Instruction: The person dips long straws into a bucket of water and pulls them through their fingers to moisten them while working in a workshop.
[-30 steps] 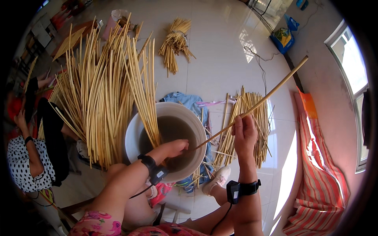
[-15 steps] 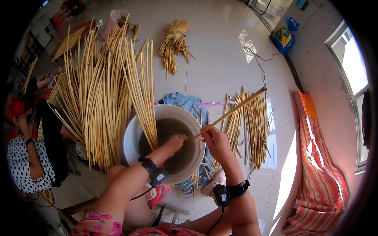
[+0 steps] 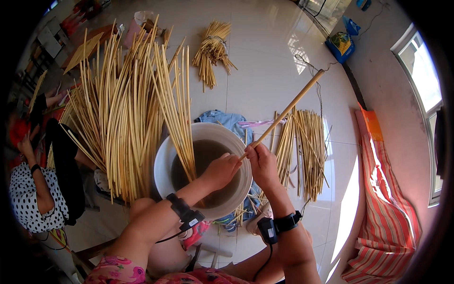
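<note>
A long yellow-brown stick (image 3: 295, 102) slants up to the right over a white bucket (image 3: 163, 158) of murky water. My right hand (image 3: 263, 166) is closed around its lower part. Beside it, over the bucket's right side, my left hand (image 3: 221, 171) has its fingers closed at the stick's low end; the fingertips are partly hidden. Several sticks (image 3: 177, 128) stand in the bucket, leaning on its far side. To the left of the bucket rises a large sheaf of long sticks (image 3: 125, 113).
Short cut sticks (image 3: 309, 154) lie on the floor to the right, by a blue cloth (image 3: 220, 119). A tied bundle (image 3: 213, 49) lies farther off. A person in a dotted top (image 3: 33, 199) sits at left. Striped red fabric (image 3: 385, 227) lies along the right wall.
Both hands have come up slightly with the stick, whose top end now points higher. The left hand has moved right, out of the bucket's middle. The view has shifted a little.
</note>
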`<state>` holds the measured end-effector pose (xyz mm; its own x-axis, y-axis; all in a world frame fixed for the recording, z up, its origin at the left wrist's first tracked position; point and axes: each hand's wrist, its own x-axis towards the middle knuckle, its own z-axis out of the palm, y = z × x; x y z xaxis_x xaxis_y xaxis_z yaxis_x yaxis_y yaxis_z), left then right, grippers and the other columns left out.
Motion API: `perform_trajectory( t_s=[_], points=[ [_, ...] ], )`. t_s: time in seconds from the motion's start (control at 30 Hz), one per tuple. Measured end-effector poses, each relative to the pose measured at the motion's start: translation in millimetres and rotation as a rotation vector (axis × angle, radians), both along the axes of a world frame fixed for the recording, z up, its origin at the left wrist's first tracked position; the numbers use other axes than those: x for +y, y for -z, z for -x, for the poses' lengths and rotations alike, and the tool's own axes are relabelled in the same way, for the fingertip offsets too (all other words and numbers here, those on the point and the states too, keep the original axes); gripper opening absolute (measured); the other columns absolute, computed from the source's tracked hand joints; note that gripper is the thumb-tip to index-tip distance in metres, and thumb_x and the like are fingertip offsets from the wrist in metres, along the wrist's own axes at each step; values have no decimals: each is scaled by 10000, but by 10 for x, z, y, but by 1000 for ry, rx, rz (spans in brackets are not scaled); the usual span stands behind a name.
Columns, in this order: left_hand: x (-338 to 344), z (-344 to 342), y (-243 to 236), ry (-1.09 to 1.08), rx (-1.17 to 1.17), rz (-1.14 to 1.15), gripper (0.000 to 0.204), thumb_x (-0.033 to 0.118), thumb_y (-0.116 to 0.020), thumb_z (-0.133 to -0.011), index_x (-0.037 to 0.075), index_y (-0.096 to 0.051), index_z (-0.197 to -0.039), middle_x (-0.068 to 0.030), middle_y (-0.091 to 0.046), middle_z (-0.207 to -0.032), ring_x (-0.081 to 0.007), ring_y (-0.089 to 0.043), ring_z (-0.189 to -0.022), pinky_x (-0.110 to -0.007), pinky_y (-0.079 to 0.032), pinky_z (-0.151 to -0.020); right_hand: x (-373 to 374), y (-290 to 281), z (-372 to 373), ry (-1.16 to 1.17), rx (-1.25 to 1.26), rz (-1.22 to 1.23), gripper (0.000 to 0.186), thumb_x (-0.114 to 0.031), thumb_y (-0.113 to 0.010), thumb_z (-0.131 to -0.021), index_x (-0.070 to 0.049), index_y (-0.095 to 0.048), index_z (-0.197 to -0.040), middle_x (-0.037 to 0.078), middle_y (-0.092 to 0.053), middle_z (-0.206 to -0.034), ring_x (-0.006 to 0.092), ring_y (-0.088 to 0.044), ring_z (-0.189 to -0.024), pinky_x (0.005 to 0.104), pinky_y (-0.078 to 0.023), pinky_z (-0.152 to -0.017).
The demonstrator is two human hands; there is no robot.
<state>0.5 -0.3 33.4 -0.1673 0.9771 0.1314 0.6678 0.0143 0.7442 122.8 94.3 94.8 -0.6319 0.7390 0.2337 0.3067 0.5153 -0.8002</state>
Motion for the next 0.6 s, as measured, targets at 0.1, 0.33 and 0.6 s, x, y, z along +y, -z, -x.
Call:
perform_trajectory(
  t_s=[0.1,0.33,0.6],
  points=[
    [-76,21,229,-3,154,-10,179,189,-508,-920,21,-524,-859,-157,-592,-779,-364,-578,-784,-469,-471,-677,63,-241,-80,192,92,-41,175,-151,-506,-937,1,-557,-868,138,-578,-695,282,-579,-613,358,-442,-565],
    [-165,133,720,6,241,506,186,168,-528,-883,12,-612,-942,-194,-650,-820,-377,-632,-771,-470,-505,-708,140,-532,-287,236,158,-95,179,-131,-458,-964,6,-554,-897,78,-553,-693,162,-518,-592,292,-428,-555],
    [-151,247,770,305,553,1016,446,135,-633,-782,-9,-561,-1198,-214,-617,-1084,-339,-584,-1055,-402,-490,-856,198,-488,-401,51,-53,4,109,-79,-517,-919,18,-564,-937,168,-595,-787,295,-588,-672,342,-466,-613]
  ],
)
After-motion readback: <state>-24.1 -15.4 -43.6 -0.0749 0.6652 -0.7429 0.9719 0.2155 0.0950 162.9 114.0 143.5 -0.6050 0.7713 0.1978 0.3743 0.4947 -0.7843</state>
